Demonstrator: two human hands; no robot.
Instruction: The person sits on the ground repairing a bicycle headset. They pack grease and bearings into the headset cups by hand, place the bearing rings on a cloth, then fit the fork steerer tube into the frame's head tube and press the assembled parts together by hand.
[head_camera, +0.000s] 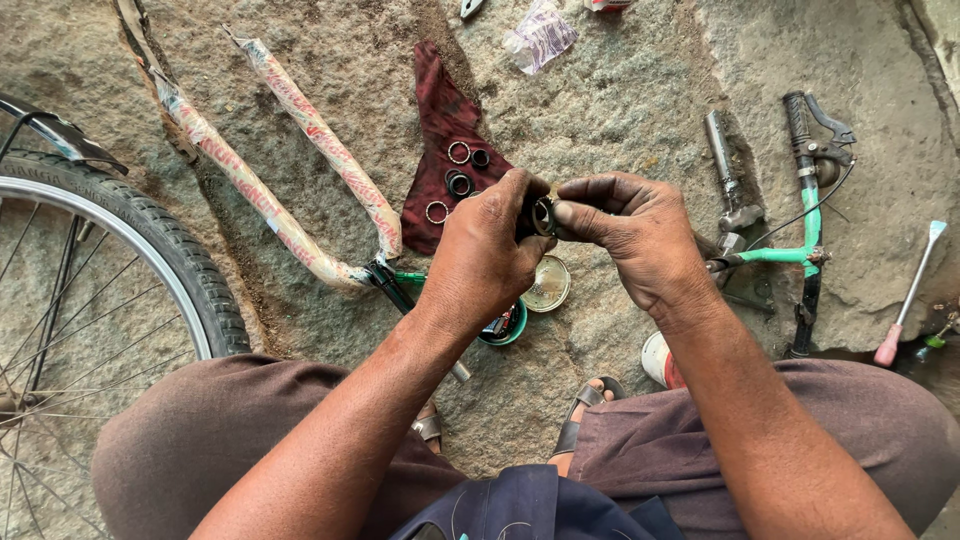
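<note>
My left hand (490, 255) and my right hand (635, 230) meet above the stone floor, both pinching a small dark metal ring (543, 214) between their fingertips. Just beyond them lies a dark red rag (440, 110) with several more metal rings (459, 153) on it. Below my hands a round tin lid (550, 285) and a green tin (512, 330) rest on the floor. A bicycle frame wrapped in paper (300, 110) runs from the upper left down toward my left hand.
A bicycle wheel (150, 240) stands at the left. At the right lie a green handlebar with brake lever (812, 200), a metal stem (725, 165) and a pink-handled screwdriver (908, 300). A plastic bag (540, 35) sits at the top. My sandalled feet (585, 410) are below.
</note>
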